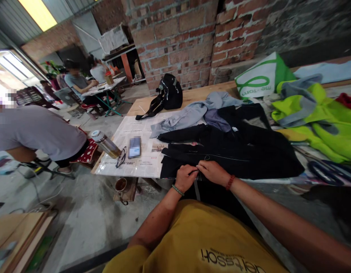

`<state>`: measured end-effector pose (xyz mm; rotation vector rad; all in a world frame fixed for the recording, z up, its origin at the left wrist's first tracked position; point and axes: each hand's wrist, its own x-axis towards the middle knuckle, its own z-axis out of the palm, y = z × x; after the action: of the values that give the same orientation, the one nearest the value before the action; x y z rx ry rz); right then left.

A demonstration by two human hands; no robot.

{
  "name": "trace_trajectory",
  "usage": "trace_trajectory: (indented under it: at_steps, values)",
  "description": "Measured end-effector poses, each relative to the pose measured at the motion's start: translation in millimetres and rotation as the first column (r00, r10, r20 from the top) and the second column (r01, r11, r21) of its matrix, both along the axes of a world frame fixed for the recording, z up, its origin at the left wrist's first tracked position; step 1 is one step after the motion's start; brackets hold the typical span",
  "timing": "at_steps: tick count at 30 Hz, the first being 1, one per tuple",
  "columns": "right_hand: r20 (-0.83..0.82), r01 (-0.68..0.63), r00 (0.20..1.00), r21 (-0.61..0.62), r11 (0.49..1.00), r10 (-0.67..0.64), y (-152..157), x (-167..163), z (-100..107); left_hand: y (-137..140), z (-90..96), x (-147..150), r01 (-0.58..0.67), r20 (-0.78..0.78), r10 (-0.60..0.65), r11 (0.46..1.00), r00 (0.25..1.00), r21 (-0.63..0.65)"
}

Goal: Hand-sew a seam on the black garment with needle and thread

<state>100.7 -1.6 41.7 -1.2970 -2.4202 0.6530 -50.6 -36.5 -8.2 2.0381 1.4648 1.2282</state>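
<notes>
At the front edge of the table, a black garment (234, 155) lies spread flat, with a pale line of thread running along it. My left hand (186, 178), wearing a green bead bracelet, pinches a small dark fold of this garment. Close against it, my right hand (213, 172), with a red bracelet at the wrist, has its fingers closed on the same fold. A thin loop of thread (207, 157) lies on the cloth just above my right hand. Whether a needle sits between the fingertips is too small to tell.
Newspaper under plastic covers the table, holding a phone (134, 147), glasses (121, 157), a bottle (105, 144) and a black bag (171, 91). Large scissors (324, 170) and yellow-green clothing (320, 117) lie right. A cup (120, 184) stands below. People sit at left.
</notes>
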Motion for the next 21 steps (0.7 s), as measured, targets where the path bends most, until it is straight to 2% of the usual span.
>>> trace_trajectory:
  at_steps: [3, 6, 9, 11, 15, 17, 19, 21]
  values:
    - [-0.194, 0.04, 0.981, 0.142, 0.989, -0.012, 0, 5, 1, 1, 4.1, -2, 0.022, 0.105, -0.017, 0.999, 0.994, -0.039]
    - [-0.401, 0.208, 0.912, 0.287, 0.935, -0.08, -4, 15, 4, 2, 8.7, -4, 0.032, 0.202, -0.013, 0.995, 0.979, -0.09]
    - [-0.502, 0.328, 0.855, 0.331, 0.885, -0.129, -16, 28, 2, 2, 12.4, -5, 0.043, 0.241, -0.012, 0.991, 0.97, -0.127]
    - [-0.506, 0.334, 0.851, 0.314, 0.889, -0.141, -28, 34, -4, 2, 14.1, -5, 0.052, 0.249, -0.015, 0.989, 0.968, -0.14]
    - [-0.439, 0.267, 0.887, 0.226, 0.937, -0.146, -52, 33, -20, 1, 15.3, -5, 0.054, 0.253, -0.019, 0.99, 0.967, -0.132]
    - [-0.412, 0.226, 0.898, 0.134, 0.965, -0.153, -58, 28, -26, 1, 15.1, -5, 0.057, 0.243, -0.025, 0.99, 0.97, -0.125]
    - [-0.408, 0.185, 0.892, -0.061, 0.981, -0.193, -60, 21, -28, 1, 14.4, -5, 0.069, 0.233, -0.041, 0.991, 0.972, -0.115]
    - [-0.413, 0.143, 0.869, -0.316, 0.938, -0.272, -59, 15, -27, 0, 13.3, -6, 0.085, 0.224, -0.061, 0.991, 0.973, -0.099]
